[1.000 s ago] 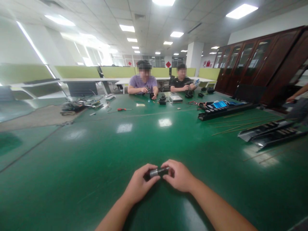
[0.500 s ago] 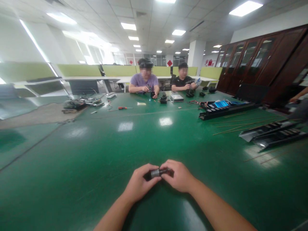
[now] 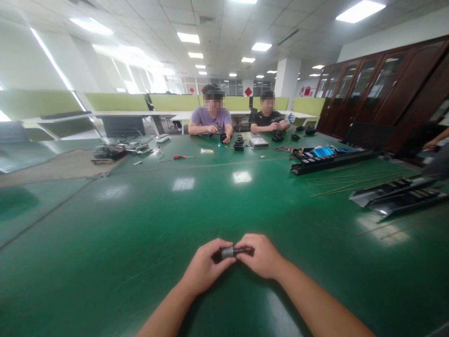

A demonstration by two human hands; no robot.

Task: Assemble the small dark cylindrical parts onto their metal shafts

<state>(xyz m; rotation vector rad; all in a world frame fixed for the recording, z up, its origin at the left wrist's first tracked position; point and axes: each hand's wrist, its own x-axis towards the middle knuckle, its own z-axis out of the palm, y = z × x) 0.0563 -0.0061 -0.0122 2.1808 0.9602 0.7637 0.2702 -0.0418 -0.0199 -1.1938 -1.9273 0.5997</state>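
Observation:
Close above the green table (image 3: 147,220), both hands meet around a small cylindrical part (image 3: 228,252) with a silver-grey middle and dark ends. My left hand (image 3: 203,264) is closed, its thumb and fingers gripping the left end. On the other side, my right hand (image 3: 261,256) pinches the narrower dark, ridged end. The part lies roughly level between them. Fingers cover both of its ends, and its exact kind cannot be made out.
Across the table sit two people (image 3: 210,119) handling small dark parts. An orange screwdriver (image 3: 179,157) and a heap of electronic parts (image 3: 115,152) lie at the far left. Black metal channels (image 3: 396,199) and thin rods (image 3: 336,188) are at the right.
The right fingers have shifted slightly on the dark end, where a reddish patch no longer shows. Both hands stay in nearly the same place. The far right person's head has turned.

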